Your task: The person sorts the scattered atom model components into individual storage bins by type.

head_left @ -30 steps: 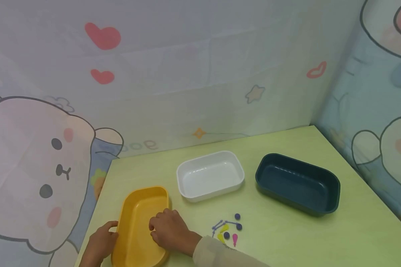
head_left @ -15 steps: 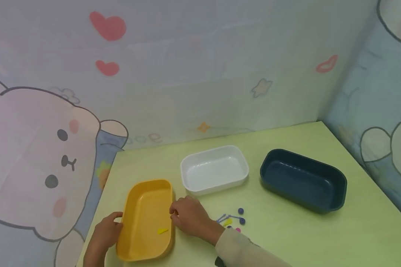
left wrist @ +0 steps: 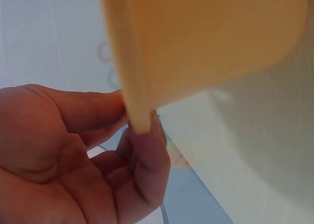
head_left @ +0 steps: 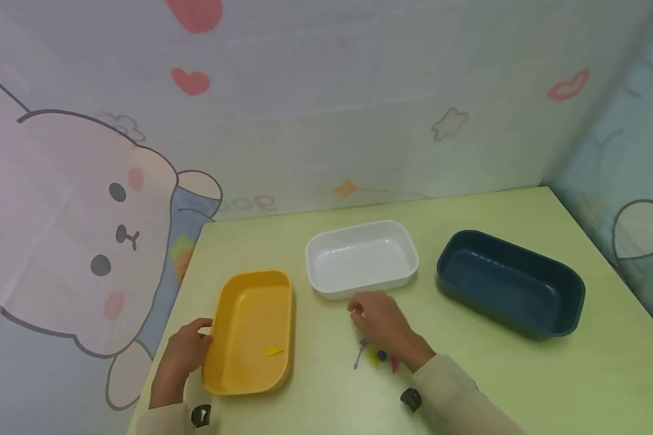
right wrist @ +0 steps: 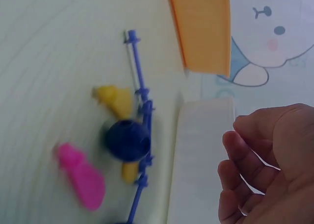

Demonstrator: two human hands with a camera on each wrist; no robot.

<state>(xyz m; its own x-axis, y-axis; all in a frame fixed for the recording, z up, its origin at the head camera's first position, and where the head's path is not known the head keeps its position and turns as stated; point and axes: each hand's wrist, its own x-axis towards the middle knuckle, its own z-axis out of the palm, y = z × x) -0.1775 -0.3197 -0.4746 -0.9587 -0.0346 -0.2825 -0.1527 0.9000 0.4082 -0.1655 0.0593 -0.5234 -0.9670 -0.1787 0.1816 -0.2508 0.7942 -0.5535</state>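
Note:
My left hand (head_left: 184,349) pinches the left rim of a yellow plastic tray (head_left: 247,326) between thumb and fingers, as the left wrist view shows closely. A small yellow piece (head_left: 274,351) lies inside that tray. Over the table's middle, just in front of the white tray (head_left: 361,260), my right hand (head_left: 381,320) hovers with loosely bent fingers and nothing visible between them. Under and beside it lie small toy parts: thin blue-purple rods (right wrist: 137,62), a dark blue ball (right wrist: 127,139), yellow pieces (right wrist: 117,100) and a pink bulb-shaped piece (right wrist: 82,177). The right hand partly hides this group in the head view.
A deep dark blue tray (head_left: 511,287) stands to the right of the white one. Behind the pale green table (head_left: 522,386) rises a cartoon-printed cloth backdrop (head_left: 305,121), which continues along the left and right sides.
The right hand has left the yellow tray and moved right, over the small parts. A yellow piece now shows in that tray. The left hand keeps its grip; the head view has shifted.

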